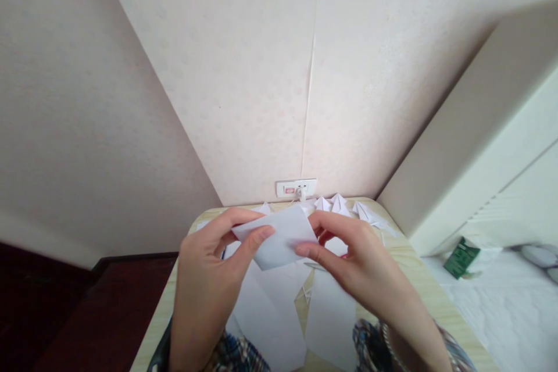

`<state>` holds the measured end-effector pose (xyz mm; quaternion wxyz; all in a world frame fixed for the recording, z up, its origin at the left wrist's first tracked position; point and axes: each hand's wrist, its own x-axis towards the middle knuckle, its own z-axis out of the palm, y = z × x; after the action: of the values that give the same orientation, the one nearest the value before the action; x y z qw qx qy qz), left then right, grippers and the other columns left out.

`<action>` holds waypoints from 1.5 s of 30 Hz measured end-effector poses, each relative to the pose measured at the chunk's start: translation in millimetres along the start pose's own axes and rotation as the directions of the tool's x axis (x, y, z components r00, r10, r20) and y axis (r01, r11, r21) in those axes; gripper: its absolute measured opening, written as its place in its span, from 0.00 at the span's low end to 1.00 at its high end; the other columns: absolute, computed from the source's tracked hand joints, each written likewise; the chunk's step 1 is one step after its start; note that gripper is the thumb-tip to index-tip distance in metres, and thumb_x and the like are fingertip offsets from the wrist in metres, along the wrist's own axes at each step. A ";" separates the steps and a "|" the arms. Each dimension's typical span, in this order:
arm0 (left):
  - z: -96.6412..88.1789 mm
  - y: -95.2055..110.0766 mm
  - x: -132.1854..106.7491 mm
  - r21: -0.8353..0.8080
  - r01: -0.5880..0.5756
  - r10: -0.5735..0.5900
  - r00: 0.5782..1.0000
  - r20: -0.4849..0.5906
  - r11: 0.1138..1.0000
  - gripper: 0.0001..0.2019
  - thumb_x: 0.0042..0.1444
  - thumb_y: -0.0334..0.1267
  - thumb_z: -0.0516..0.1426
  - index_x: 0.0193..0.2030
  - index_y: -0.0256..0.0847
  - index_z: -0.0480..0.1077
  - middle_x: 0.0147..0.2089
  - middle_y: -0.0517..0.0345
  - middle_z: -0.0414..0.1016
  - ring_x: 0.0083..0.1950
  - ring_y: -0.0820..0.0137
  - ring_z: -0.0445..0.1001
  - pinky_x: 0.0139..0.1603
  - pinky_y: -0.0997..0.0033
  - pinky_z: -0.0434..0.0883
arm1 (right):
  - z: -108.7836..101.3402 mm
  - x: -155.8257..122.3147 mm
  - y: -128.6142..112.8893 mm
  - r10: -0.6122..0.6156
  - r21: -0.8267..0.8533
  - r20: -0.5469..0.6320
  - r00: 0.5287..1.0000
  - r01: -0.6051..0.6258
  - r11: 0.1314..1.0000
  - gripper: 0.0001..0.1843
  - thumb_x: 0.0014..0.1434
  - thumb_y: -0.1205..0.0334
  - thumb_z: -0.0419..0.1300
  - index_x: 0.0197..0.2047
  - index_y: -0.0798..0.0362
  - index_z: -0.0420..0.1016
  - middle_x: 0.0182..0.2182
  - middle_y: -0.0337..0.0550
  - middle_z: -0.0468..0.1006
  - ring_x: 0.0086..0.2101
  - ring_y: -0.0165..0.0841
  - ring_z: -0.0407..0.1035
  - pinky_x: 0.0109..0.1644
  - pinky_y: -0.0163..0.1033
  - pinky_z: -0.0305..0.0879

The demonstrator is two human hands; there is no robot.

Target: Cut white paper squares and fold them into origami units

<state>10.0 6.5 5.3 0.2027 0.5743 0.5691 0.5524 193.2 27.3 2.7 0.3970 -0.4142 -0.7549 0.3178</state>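
Note:
A small piece of white paper is held up above the table between both hands. My left hand pinches its left side, thumb on the near face and fingers behind. On the right edge, my right hand grips the paper between thumb and bent fingers. Below lie larger white sheets, one sheet under the left hand and another sheet toward the right. What looks like a scissor blade shows partly beneath the right hand; the rest of it is hidden.
Several folded white paper shapes stand along the back of the wooden table. Behind it, a wall socket has a plug in it. Thin paper scraps lie between the sheets. A green packet rests on a white surface at right.

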 end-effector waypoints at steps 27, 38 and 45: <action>-0.6 6.2 -4.4 -0.013 -0.189 0.190 0.978 0.082 0.982 0.09 0.53 0.29 0.66 0.27 0.49 0.79 0.27 0.73 0.81 0.29 0.76 0.77 0.37 0.81 0.74 | -2.4 -4.4 -2.0 -0.190 -0.071 -0.133 0.973 0.182 0.981 0.03 0.61 0.62 0.68 0.40 0.48 0.80 0.46 0.38 0.83 0.48 0.31 0.76 0.55 0.32 0.67; 4.8 13.9 -3.9 -0.034 -0.277 0.278 0.940 0.196 0.960 0.11 0.53 0.22 0.65 0.28 0.44 0.80 0.28 0.73 0.84 0.29 0.81 0.79 0.34 0.90 0.71 | -6.3 -7.4 -12.2 -0.193 -0.084 -0.160 0.968 0.182 0.980 0.10 0.63 0.69 0.62 0.30 0.50 0.74 0.25 0.32 0.78 0.27 0.26 0.71 0.32 0.28 0.67; 4.6 11.6 -1.0 0.035 -0.315 0.298 0.923 0.244 0.948 0.10 0.54 0.25 0.64 0.26 0.45 0.78 0.27 0.73 0.83 0.28 0.80 0.78 0.34 0.86 0.71 | -3.9 -7.7 -13.4 -0.139 -0.130 -0.045 0.989 0.132 0.983 0.11 0.64 0.69 0.60 0.29 0.52 0.73 0.25 0.33 0.77 0.28 0.26 0.71 0.31 0.30 0.63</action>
<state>19.2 4.3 13.4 0.1585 0.7248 0.4641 0.4839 194.2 15.0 12.8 0.4109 -0.3946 -0.7890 0.2300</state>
